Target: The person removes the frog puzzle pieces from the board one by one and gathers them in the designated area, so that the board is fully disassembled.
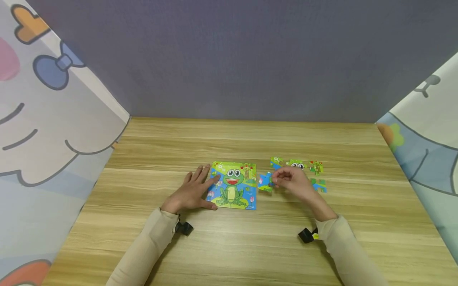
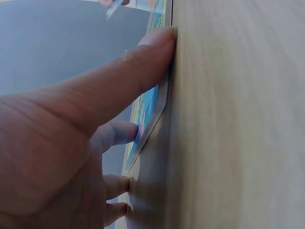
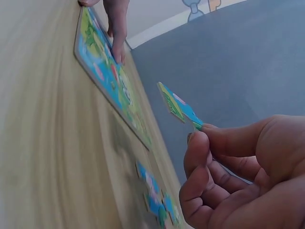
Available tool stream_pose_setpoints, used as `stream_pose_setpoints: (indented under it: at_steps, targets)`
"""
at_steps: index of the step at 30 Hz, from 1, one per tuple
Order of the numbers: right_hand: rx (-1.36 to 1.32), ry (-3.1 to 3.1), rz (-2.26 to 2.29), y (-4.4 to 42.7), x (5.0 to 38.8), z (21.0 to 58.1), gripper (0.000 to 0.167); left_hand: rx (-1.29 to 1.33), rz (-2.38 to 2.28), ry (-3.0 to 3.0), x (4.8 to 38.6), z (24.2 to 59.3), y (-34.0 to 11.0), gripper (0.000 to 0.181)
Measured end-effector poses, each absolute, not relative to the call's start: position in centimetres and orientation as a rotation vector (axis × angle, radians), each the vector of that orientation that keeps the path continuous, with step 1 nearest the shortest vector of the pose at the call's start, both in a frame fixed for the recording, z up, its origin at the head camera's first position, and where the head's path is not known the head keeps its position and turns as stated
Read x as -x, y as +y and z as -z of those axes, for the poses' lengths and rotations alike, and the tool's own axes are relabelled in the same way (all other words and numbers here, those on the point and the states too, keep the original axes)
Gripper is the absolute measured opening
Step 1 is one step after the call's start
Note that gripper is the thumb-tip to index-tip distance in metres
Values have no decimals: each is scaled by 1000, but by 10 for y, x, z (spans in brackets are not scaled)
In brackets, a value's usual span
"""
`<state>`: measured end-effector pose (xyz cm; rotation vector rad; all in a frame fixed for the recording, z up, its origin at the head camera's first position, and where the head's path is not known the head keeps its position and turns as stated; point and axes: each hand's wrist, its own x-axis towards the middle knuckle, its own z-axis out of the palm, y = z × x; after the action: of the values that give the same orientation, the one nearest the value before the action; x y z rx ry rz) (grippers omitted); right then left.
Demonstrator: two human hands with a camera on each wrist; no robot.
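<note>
A square frog puzzle board (image 1: 232,186) lies on the table. My left hand (image 1: 191,192) rests at its left side, fingers spread, with the index finger on the picture and the thumb at the lower left corner. The left wrist view shows that thumb (image 2: 157,43) along the board's edge. My right hand (image 1: 293,182) pinches a blue and green jigsaw piece (image 3: 181,105) between thumb and index finger, raised above the table right of the board. Its other fingers are curled. Loose jigsaw pieces (image 1: 316,167) lie behind and beside the right hand, partly hidden by it.
A wooden table (image 1: 229,246) carries everything. A grey panel (image 1: 250,59) stands along its back edge, and cartoon-printed walls (image 1: 71,131) flank both sides. Black wrist cameras (image 1: 185,228) are strapped to both wrists.
</note>
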<state>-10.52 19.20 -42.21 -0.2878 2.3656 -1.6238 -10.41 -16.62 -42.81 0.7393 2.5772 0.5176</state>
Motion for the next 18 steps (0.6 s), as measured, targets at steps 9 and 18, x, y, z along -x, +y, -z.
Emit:
stream_pose_setpoints:
  at_steps: [9, 18]
  targets:
    - [272, 2368, 1513, 206, 96, 426, 15, -726, -504, 2579, 104, 428, -166, 100]
    - [225, 2335, 1441, 217, 88, 431, 15, -735, -514, 2572, 104, 428, -166, 100]
